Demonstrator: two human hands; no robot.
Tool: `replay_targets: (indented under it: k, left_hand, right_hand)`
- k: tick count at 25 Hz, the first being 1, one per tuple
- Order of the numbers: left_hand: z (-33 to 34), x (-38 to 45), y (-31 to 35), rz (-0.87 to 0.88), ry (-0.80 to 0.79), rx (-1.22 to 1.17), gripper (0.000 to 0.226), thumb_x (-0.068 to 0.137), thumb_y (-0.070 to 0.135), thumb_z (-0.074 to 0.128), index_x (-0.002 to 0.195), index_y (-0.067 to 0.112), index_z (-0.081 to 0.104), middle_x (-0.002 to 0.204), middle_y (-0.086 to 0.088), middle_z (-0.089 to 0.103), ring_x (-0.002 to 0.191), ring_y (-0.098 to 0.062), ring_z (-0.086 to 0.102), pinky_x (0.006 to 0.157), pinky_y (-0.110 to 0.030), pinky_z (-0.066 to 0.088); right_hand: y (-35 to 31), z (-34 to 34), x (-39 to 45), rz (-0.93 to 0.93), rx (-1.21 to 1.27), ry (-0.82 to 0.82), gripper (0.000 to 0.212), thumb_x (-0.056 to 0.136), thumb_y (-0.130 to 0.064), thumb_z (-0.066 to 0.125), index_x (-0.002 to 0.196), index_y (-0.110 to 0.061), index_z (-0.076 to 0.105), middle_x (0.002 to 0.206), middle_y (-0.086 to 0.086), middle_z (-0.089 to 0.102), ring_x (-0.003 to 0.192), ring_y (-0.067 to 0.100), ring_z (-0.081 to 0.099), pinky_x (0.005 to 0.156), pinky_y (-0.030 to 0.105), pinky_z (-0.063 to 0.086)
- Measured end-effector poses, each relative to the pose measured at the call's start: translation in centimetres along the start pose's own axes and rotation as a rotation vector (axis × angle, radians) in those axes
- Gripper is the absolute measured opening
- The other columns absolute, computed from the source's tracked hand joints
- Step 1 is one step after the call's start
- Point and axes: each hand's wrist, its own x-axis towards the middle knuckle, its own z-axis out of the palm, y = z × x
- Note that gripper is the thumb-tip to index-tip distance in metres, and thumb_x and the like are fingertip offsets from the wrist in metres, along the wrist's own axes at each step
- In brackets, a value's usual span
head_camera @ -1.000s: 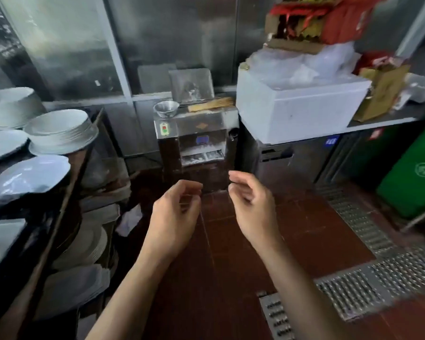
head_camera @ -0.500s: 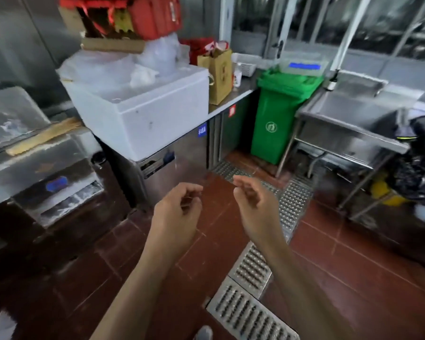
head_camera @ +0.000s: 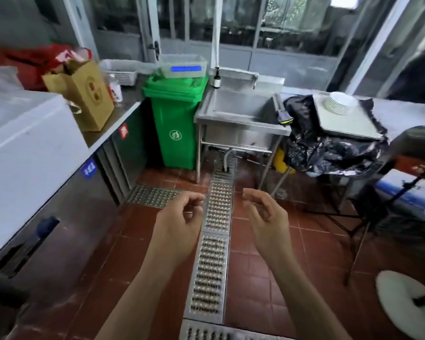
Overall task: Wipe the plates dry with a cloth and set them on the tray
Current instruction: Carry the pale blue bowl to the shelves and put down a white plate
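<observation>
While loosely curled, left hand (head_camera: 179,222) and right hand (head_camera: 265,217) seemingly hold nothing.

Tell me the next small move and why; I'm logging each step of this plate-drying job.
Probably step toward the stack of plates on the grey tray at right: the left hand and right hand hold nothing, and no cloth is visible.

A green bin (head_camera: 176,123) stands well beyond the fingertips, beside a brown paper bag (head_camera: 84,94). White plates (head_camera: 342,103) sit on a grey tray (head_camera: 346,122) over black plastic (head_camera: 329,150). Below the fingers, red-brown floor tiles (head_camera: 253,261) flank a silver perforated drain grate (head_camera: 210,266).
</observation>
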Motion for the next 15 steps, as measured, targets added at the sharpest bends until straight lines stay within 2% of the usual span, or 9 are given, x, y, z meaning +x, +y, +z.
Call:
replay_targets:
  k: [3,7,10,12,15]
  left_hand:
    - [4.6,5.5,0.7,0.025,-0.077,0.015,0.023,0.095,0.014,0.063,0.103,0.035,0.066,0.096,0.021,0.069,0.089,0.007,0.064,0.072,-0.005,0.046]
    - [12.8,13.1,2.5,0.041,-0.142,-0.001,0.022,0.096,0.014,0.062,0.107,0.033,0.067,0.094,0.018,0.071,0.070,0.008,0.061,0.057,-0.012,0.047]
    - [19.3,19.8,5.0,0.042,-0.159,0.000,0.022,0.096,0.016,0.063,0.105,0.036,0.066,0.093,0.020,0.071,0.080,0.003,0.066,0.063,-0.020,0.054]
    - [23.2,23.7,6.5,0.047,-0.167,-0.013,0.022,0.096,0.017,0.063,0.105,0.037,0.067,0.094,0.021,0.071,0.080,-0.001,0.067,0.066,-0.023,0.056]
    - [28.5,29.1,7.9,0.070,-0.201,-0.019,0.022,0.095,0.015,0.063,0.104,0.035,0.068,0.096,0.021,0.071,0.083,0.002,0.066,0.070,-0.015,0.052]
  right_hand:
    - [2.0,-2.6,5.1,-0.018,0.016,0.088,0.034,0.097,-0.007,0.065,0.104,-0.039,0.071,0.098,-0.022,0.075,0.091,-0.003,0.070,0.077,0.009,0.050]
    - [5.3,-7.2,14.1,0.013,0.041,0.169,0.026,0.097,-0.008,0.065,0.104,-0.031,0.074,0.097,-0.020,0.075,0.091,-0.002,0.070,0.076,0.010,0.050]
    - [7.3,-11.6,21.8,0.027,0.049,0.206,0.023,0.097,-0.007,0.065,0.106,-0.026,0.074,0.095,-0.012,0.076,0.087,0.006,0.071,0.077,0.019,0.053]
    - [8.5,-14.4,26.4,0.013,0.040,0.239,0.022,0.097,-0.008,0.064,0.106,-0.025,0.074,0.092,-0.007,0.076,0.084,0.010,0.070,0.078,0.028,0.055]
    - [10.9,-18.0,32.2,0.035,0.013,0.274,0.021,0.097,-0.010,0.065,0.108,-0.026,0.074,0.091,-0.004,0.075,0.085,0.016,0.070,0.084,0.041,0.057]
